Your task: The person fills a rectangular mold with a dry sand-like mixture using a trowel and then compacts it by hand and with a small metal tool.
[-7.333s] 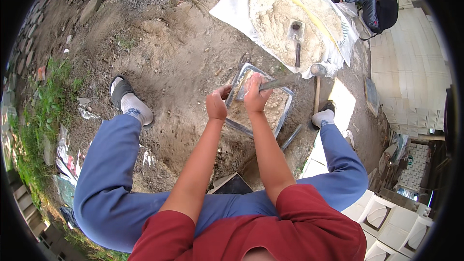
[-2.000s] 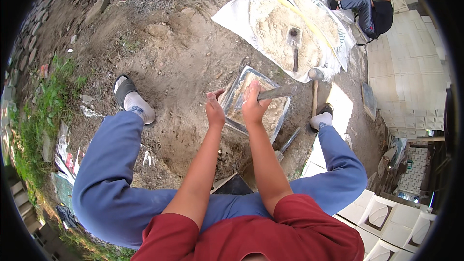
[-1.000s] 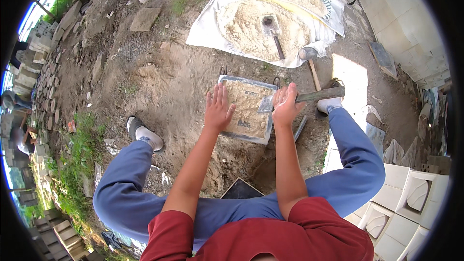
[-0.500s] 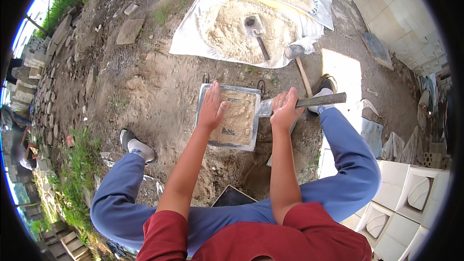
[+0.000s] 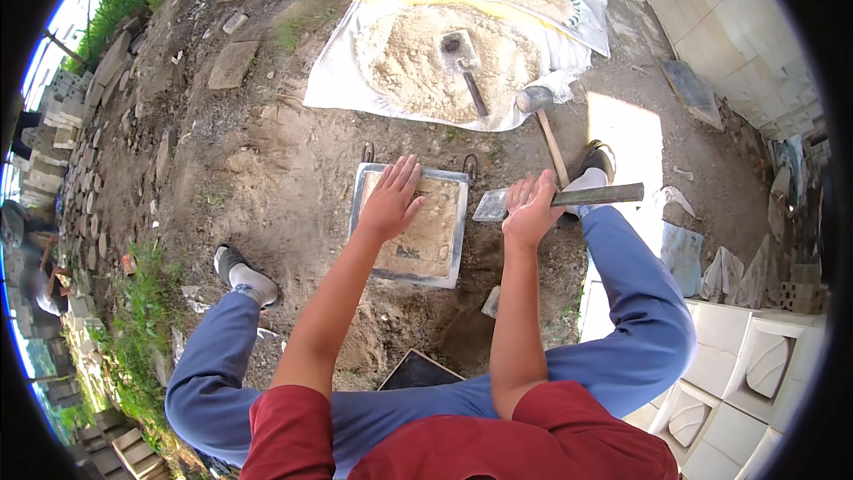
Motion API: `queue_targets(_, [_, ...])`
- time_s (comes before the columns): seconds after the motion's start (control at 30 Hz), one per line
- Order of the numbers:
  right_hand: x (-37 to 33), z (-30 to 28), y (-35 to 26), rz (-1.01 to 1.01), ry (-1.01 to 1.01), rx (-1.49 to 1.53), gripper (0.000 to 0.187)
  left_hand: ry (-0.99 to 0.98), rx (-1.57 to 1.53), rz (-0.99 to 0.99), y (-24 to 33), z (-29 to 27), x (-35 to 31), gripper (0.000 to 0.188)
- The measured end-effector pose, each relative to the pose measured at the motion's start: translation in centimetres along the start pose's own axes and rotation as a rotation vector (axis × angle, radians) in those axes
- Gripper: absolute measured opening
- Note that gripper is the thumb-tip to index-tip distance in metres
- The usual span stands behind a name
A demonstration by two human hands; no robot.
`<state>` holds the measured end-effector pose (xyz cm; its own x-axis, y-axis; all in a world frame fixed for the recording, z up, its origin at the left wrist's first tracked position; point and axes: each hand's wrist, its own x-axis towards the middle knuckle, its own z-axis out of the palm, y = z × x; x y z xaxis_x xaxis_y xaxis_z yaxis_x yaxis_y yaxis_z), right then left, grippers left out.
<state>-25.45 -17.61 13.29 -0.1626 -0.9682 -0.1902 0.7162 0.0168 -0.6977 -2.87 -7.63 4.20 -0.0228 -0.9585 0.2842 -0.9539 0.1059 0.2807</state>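
Note:
A square metal mould (image 5: 458, 240), filled with pale sandy mix (image 5: 433, 236), lies on the ground between my feet. My left hand (image 5: 392, 203) lies flat over the fill near its upper left part, fingers stretched out and together, thumb apart. Just right of the frame, my right hand (image 5: 533, 209) is wrapped round a long flat bar (image 5: 600, 195), held crosswise. The bar's broad pale end points toward the mould's right edge, and its darker end reaches out past my right foot. Two small metal loops stand at the mould's far side.
Beyond the mould, a white sack (image 5: 333, 76) is spread under a heap of sandy mix with a small trowel (image 5: 468, 71) on it. A mallet (image 5: 547, 129) rests beside my right foot. A dark square panel (image 5: 419, 372) lies close to me. Pale moulded blocks (image 5: 720, 347) stand at the right.
My left hand has moved right, from the mould's left edge onto the sandy fill. The bar in my right hand has drawn slightly clear of the mould's right edge. The view has shifted a little.

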Motion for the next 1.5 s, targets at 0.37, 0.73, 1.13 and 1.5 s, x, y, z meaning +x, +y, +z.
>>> queue_targets(0.37, [1.8, 0.0, -2.4, 0.078, 0.095, -0.168, 0.041, -0.044, -0.022, 0.018, 7.0, 3.3, 2.1, 0.067])
queue_targets(0.73, [6.0, -11.5, 5.1, 0.289, 0.076, -1.140, 0.045, 0.021, -0.041, -0.251, 8.2, 0.9, -3.9, 0.077])
queue_targets(1.13, [2.3, -6.7, 3.0, 0.419, -0.098, -1.109, 0.041, 0.042, 0.126, -0.586, 4.0, 0.3, -12.8, 0.080])
queue_targets(1.5, [-4.5, 4.1, -2.2, 0.302, -0.236, -0.728, 0.048, 0.015, 0.121, -0.547, 3.3, -3.6, -13.8, 0.068])
